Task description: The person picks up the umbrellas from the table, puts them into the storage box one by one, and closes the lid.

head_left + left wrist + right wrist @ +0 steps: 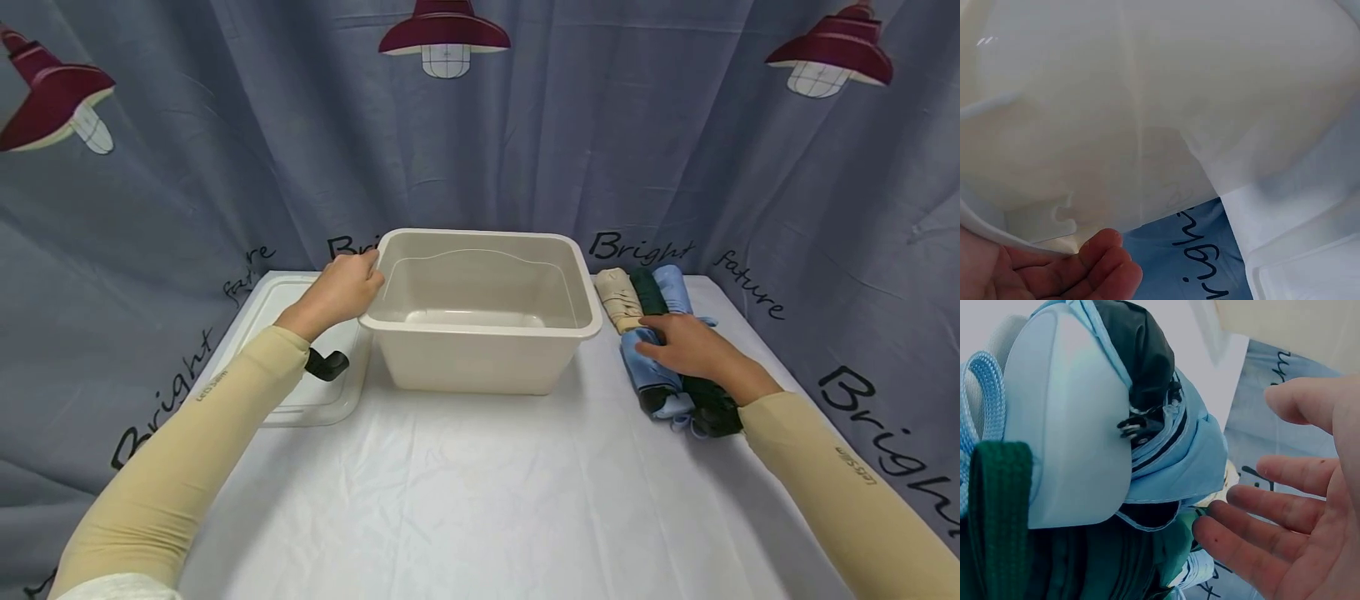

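A cream plastic storage bin (480, 358) stands on the white table with its top uncovered. My left hand (341, 285) grips its left rim; in the left wrist view the fingers (1100, 250) curl under the lip. Folded umbrellas lie in a cluster at the right: a beige one (618, 298), light blue ones (672, 287) and dark green ones (647, 290). Over them is my right hand (686, 348), fingers spread and holding nothing. The right wrist view shows a pale blue umbrella handle (1079, 425) and a green wrist strap (1000, 487) beside that hand.
A white lid (311, 412) lies flat on the table left of the bin, partly under my left forearm. Blue-grey curtains (480, 150) printed with red lamps and lettering hang behind and on both sides. The white tablecloth (480, 500) spreads in front.
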Demonstrator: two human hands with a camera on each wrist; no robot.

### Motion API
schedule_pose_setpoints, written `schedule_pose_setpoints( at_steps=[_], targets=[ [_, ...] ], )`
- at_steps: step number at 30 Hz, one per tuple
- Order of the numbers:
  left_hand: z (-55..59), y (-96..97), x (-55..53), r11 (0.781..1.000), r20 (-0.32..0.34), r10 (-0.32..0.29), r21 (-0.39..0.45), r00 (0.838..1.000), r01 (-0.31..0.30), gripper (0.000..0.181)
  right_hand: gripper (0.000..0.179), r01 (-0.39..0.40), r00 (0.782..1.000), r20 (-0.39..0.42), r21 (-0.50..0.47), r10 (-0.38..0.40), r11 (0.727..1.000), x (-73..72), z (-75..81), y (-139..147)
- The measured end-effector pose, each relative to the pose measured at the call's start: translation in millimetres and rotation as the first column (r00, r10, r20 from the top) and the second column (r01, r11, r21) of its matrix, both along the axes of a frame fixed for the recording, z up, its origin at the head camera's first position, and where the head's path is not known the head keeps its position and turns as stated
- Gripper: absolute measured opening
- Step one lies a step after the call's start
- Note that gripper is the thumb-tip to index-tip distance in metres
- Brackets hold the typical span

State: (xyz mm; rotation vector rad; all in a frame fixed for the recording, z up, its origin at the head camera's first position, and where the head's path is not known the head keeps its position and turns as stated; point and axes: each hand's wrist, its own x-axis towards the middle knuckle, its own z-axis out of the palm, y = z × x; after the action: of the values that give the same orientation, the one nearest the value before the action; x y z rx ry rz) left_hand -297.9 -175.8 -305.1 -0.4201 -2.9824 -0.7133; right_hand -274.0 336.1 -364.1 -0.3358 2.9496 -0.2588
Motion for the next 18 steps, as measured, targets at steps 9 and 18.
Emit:
schedule_pose_setpoints(
  at_steps=[9, 18],
  targets=[
    [-2.2, 1.0, 1.0, 0.998, -0.018, 0.043, -0.038, 0.999, -0.044, 0.055, 0.071, -0.003, 1.000, -0.004, 0.018, 0.003, 1.000, -5.8, -10.2, 8],
    [-2.8, 3.5, 2.1, 0.997, -0.056, 0.057, -0.046, 0.997, -0.060, 0.049, 0.074, 0.035, 0.999, 0.032, 0.034, -0.036, 0.999, -9.9, -16.5, 6]
  ],
)
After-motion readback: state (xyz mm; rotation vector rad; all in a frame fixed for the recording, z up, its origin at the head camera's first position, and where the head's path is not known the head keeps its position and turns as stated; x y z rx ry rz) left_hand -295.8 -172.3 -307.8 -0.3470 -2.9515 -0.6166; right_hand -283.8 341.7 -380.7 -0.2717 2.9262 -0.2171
